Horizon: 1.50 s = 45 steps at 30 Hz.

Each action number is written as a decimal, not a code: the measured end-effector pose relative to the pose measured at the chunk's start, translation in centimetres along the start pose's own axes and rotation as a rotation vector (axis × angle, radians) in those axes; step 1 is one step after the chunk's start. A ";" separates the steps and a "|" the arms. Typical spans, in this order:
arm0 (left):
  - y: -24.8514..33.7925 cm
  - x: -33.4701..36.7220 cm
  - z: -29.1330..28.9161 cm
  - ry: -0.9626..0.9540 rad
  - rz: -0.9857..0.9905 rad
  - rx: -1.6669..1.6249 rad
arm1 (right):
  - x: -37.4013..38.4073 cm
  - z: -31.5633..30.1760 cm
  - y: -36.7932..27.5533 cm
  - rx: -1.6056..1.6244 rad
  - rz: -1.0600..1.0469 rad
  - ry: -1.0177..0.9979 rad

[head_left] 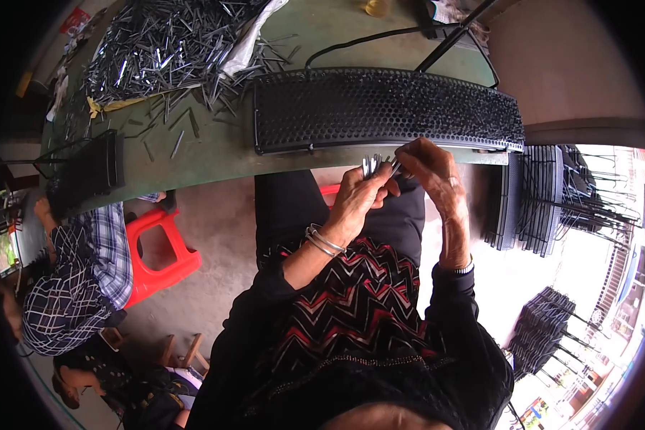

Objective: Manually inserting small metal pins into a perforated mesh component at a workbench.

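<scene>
My left hand (358, 195) is closed around a small bunch of thin metal strips (370, 165), whose shiny ends stick up past the fingers. Close beside it, my right hand (437, 175) is bent inward with its fingers pinched together at the bunch. What those fingertips hold is too small to make out. Just beyond both hands, a long black perforated metal panel (322, 118) lies along the table's near edge. Many of the holes toward its right end look filled or rough. A thin black frame (365, 41) rises behind the panel.
A big heap of metal strips (172, 50) lies on sacking at the green table's (193, 172) far left, with loose strips around it. Stacked black panels (541, 193) stand at right. A red stool (186, 261) and seated people (72, 294) are at left.
</scene>
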<state>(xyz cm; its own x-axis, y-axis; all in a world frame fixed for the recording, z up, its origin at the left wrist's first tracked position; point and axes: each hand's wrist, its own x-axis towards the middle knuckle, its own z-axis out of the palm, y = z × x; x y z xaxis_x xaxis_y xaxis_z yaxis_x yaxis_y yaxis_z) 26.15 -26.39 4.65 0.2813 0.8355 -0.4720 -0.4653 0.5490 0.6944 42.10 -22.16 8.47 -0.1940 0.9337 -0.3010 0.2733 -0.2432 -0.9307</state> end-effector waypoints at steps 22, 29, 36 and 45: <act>0.6 0.3 0.0 0.001 0.019 -0.050 | 4.4 -0.4 0.7 -0.488 -0.531 0.699; 0.4 0.2 0.3 0.048 0.039 -0.040 | 4.0 0.0 0.3 -0.429 -0.517 0.678; 0.7 -0.2 0.3 0.055 0.021 -0.038 | 4.4 -0.2 1.4 -0.600 -0.515 0.664; 0.2 -0.2 0.0 0.024 0.068 -0.030 | 3.9 0.7 1.3 -0.726 -0.476 0.658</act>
<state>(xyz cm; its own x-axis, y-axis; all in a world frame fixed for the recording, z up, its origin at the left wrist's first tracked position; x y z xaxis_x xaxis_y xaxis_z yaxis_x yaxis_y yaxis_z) 26.00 -26.43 4.89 0.2279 0.8698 -0.4377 -0.5080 0.4897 0.7086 40.98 -19.02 5.98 0.0560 0.9016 0.4290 0.8369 0.1919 -0.5126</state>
